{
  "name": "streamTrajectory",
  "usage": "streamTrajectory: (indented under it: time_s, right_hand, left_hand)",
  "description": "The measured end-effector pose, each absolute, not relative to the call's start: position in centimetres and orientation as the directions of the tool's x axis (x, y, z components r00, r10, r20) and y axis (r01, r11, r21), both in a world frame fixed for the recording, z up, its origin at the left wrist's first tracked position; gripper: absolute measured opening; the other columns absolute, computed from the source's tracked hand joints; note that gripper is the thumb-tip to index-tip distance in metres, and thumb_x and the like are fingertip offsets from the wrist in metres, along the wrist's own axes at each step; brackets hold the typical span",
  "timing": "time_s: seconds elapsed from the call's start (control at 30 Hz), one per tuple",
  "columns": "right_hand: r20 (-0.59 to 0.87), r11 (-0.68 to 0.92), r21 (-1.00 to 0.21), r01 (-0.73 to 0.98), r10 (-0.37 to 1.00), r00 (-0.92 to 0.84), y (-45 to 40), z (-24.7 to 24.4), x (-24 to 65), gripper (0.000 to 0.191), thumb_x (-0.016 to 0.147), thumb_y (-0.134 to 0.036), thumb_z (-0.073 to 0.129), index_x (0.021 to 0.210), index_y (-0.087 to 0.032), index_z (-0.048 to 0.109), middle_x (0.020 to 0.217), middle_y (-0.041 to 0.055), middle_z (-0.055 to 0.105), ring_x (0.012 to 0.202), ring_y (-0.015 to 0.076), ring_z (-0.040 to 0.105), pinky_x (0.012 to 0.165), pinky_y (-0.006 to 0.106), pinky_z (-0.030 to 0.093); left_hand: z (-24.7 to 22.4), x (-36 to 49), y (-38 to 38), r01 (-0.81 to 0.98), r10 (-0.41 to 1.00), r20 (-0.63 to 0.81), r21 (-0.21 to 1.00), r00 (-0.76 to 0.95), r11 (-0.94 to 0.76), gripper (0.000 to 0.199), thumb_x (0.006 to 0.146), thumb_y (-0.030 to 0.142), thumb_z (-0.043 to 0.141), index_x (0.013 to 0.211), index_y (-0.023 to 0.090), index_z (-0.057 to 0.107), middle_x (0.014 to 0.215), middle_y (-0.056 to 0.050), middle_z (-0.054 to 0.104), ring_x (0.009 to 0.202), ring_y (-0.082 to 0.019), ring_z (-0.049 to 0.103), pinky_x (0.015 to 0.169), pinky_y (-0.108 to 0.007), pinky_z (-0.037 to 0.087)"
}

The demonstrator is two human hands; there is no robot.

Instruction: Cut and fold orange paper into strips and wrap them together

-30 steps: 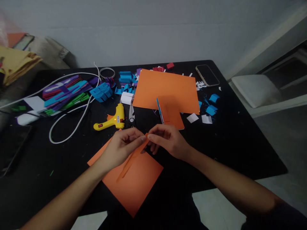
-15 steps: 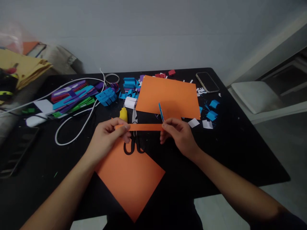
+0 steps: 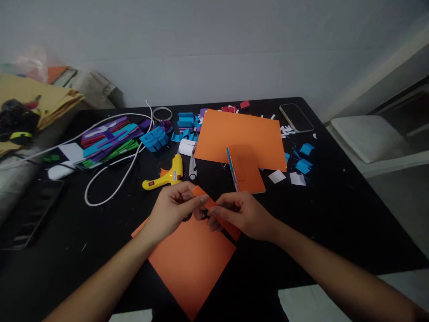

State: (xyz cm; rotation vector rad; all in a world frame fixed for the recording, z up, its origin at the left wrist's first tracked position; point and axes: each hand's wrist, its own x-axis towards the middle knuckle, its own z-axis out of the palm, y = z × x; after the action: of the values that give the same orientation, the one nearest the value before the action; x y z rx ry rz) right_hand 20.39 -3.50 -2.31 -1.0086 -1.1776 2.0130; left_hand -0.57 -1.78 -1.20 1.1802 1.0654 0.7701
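Between my two hands runs a narrow orange paper strip [image 3: 228,225], slanting down to the right. My left hand [image 3: 177,203] pinches it near its upper end. My right hand [image 3: 246,214] grips it a little lower, thumb on top. Below the hands a square orange paper sheet [image 3: 192,264] lies on the black table. Scissors [image 3: 192,170] show their blades just beyond my left hand, their handles mostly hidden by it. A yellow glue gun [image 3: 167,176] with a small lit light rests left of the scissors.
A large orange sheet [image 3: 239,136] and a smaller folded orange piece [image 3: 248,170] lie farther back. Colored paper strips [image 3: 110,138] and a white cable [image 3: 89,183] are on the left. A phone [image 3: 296,117] sits back right, near blue paper scraps [image 3: 304,165].
Held level and stretched before, the strip is now tilted and the hands have come closer together and nearer to me. The glue gun, mostly covered earlier, now shows fully.
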Motion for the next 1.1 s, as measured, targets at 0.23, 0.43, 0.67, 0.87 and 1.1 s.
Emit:
streamTrajectory:
  time_s: [0.23, 0.43, 0.67, 0.87, 1.1]
  right_hand:
    - [-0.246, -0.311, -0.95, -0.039, 0.816, -0.524, -3.1, -2.1, 20.7, 0.027, 0.092, -0.042, 0.075, 0.087, -0.016, 0.075, 0.083, 0.0056, 0.078, 0.077, 0.0159, 0.072, 0.074, 0.029, 0.055]
    - [-0.161, -0.203, -0.976, -0.078, 0.917, -0.364, -3.0, -2.6, 20.3, 0.022, 0.087, -0.041, 0.08, 0.087, -0.019, 0.073, 0.081, 0.0012, 0.071, 0.076, 0.0149, 0.064, 0.071, 0.029, 0.05]
    - [-0.187, -0.206, -0.978, -0.011, 0.908, -0.374, -3.1, -2.3, 20.5, 0.023, 0.09, -0.041, 0.073, 0.083, -0.02, 0.071, 0.076, 0.0008, 0.067, 0.071, 0.0154, 0.06, 0.065, 0.03, 0.047]
    - [-0.199, -0.21, -0.978, 0.013, 0.903, -0.381, -3.2, -2.5, 20.5, 0.023, 0.093, -0.041, 0.07, 0.086, -0.019, 0.071, 0.077, 0.0009, 0.065, 0.073, 0.0156, 0.059, 0.066, 0.029, 0.047]
    - [-0.157, -0.145, -0.988, 0.061, 0.925, -0.345, -3.1, -2.7, 20.3, 0.023, 0.095, -0.042, 0.067, 0.087, -0.02, 0.069, 0.079, 0.001, 0.065, 0.074, 0.016, 0.058, 0.068, 0.03, 0.047]
  left_hand:
    - [-1.1, -0.3, -2.0, 0.08, 0.897, -0.234, 0.972, 0.375, 0.221, 0.029, 0.092, 0.037, 0.075, 0.075, 0.015, 0.068, 0.061, -0.003, 0.075, 0.054, -0.013, 0.071, 0.051, -0.019, 0.048]
    - [-1.8, -0.2, -2.5, 0.125, 0.835, -0.272, 0.962, 0.478, 0.242, 0.032, 0.093, 0.041, 0.073, 0.074, 0.016, 0.066, 0.066, -0.004, 0.076, 0.054, -0.013, 0.071, 0.054, -0.022, 0.052]
    - [-2.0, -0.1, -2.5, 0.139, 0.808, -0.303, 0.953, 0.505, 0.27, 0.03, 0.092, 0.038, 0.073, 0.073, 0.016, 0.066, 0.063, -0.003, 0.074, 0.052, -0.013, 0.069, 0.053, -0.022, 0.052]
    - [-2.0, -0.1, -2.4, 0.147, 0.801, -0.315, 0.949, 0.51, 0.28, 0.031, 0.092, 0.038, 0.073, 0.072, 0.017, 0.065, 0.061, -0.002, 0.073, 0.051, -0.012, 0.068, 0.052, -0.021, 0.051]
    - [-1.7, -0.5, -2.3, 0.218, 0.811, -0.243, 0.965, 0.532, 0.145, 0.035, 0.1, 0.04, 0.061, 0.075, 0.017, 0.067, 0.064, -0.003, 0.073, 0.057, -0.012, 0.069, 0.056, -0.021, 0.051]
